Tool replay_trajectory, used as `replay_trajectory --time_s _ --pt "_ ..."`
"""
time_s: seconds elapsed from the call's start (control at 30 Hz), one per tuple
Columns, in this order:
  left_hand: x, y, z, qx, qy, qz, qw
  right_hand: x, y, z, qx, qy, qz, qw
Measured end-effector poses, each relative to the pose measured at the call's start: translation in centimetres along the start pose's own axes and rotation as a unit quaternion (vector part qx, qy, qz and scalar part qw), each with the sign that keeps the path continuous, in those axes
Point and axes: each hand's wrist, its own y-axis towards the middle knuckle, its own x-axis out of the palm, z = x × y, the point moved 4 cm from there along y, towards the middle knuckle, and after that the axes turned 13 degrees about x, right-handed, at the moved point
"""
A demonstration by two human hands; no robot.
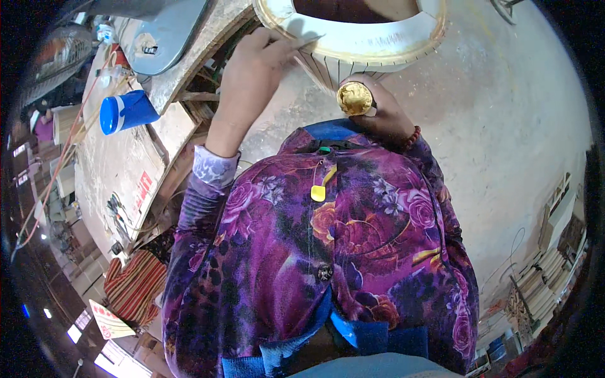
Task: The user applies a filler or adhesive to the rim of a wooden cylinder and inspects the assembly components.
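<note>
Head view: left hand [252,75] up at rim of curved white panel piece [372,38], fingers pinched together on thin flat blade tool [307,41], tip lying on white rim. Right hand [384,116] lower, against ribbed underside of same piece, fingers wrapped tight on small round container [354,98] of yellow-gold paste. Piece sits at top centre, over dusty concrete floor [504,126]. Blue-capped bottle [126,111] lies on wooden bench [120,164] at left, well apart from both hands. Purple floral jacket [328,252] fills lower frame.
</note>
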Motion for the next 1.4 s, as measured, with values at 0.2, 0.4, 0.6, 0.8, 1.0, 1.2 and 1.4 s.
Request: replay_trajectory --time_s 0.2,0.4,0.6,0.8,1.0,1.2,1.4 --pt "0.7 -0.8 2.4 0.061 -0.013 -0.058 0.996 0.3 0.3 0.8 0.067 -0.025 0.016 0.997" --pt "-0.2 -1.4 0.2 -0.021 0.1 0.034 0.994 0.5 0.5 0.6 0.075 -0.002 0.02 0.997" --pt "0.5 -2.5 2.0 0.073 -0.049 -0.067 0.994 0.6 0.4 1.4 0.078 -0.001 0.034 0.996" --pt "-1.0 -2.4 -1.5 -0.022 0.116 0.023 0.993 0.7 0.1 1.8 0.093 0.008 0.026 0.995" --pt "-0.6 -3.5 0.5 0.06 0.005 -0.069 0.996 0.7 0.1 1.5 0.081 -0.006 0.024 0.996" --pt "-1.7 -2.9 -1.4 -0.124 -0.02 0.008 0.992 0.4 0.0 1.7 0.086 -0.026 0.024 0.996" --pt "0.0 -2.8 1.6 0.012 -0.101 -0.061 0.993 0.4 0.0 1.3 0.044 -0.005 0.064 0.997"
